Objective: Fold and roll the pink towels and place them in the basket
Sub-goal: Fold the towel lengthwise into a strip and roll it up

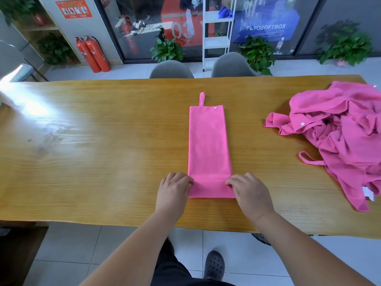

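Towel (209, 145): soft narrow strip, left hand (175, 190), right hand (249, 193) pinching.

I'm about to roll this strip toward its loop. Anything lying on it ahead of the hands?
Nothing visible. The left hand and right hand pinch the folded towel at its near end; the strip ahead lies bare, the towel pile apart to the right.

1 folded towel (209, 145), 1 towel heap (346, 131), 2 hands (175, 188) (249, 190), 2 chairs (171, 69) (232, 65), 2 fire exts (85, 54) (97, 52), 1 tbl (82, 141).
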A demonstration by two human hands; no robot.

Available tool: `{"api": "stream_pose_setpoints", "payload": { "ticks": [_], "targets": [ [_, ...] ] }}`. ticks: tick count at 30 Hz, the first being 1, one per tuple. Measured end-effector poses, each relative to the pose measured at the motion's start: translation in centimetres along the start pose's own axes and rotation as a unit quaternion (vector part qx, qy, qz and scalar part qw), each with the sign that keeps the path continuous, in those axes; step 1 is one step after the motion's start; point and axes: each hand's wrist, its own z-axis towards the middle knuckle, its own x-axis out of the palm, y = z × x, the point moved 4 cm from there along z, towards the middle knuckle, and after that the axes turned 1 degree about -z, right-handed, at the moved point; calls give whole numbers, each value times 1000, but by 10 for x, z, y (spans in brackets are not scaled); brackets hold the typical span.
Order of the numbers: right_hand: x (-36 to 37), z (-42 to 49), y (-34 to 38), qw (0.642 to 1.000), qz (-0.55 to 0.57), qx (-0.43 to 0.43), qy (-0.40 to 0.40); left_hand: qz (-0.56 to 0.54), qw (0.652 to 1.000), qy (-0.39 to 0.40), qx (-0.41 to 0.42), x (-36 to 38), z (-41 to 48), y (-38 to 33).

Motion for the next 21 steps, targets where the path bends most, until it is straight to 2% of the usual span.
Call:
{"api": "stream_pose_setpoints", "payload": {
  "ticks": [2, 7, 10, 14, 18, 21],
  "targets": [
    [3, -12, -1, 1000, -10, -6, 3, 6, 1000, -4, 15, 3, -14, 3],
    [11, -11, -10, 994, -31, 10, 100, 29, 997, 68, -2, 8, -13, 12],
    [3, 5, -10, 988, 28, 64, 139, 2, 994, 104, -44, 1, 1, 10],
    [-3, 5, -22, 958, 154, 141, 196, -114, 979, 138, -93, -4, 2, 21],
    [-2, 1, -36, 921, 241, 141, 272, -175, 955, 218, -99, -5, -4, 37],
    [-7, 7, -35, 909, 263, 140, 292, -189, 939, 265, -110, -9, 5, 38]
  ]
}}
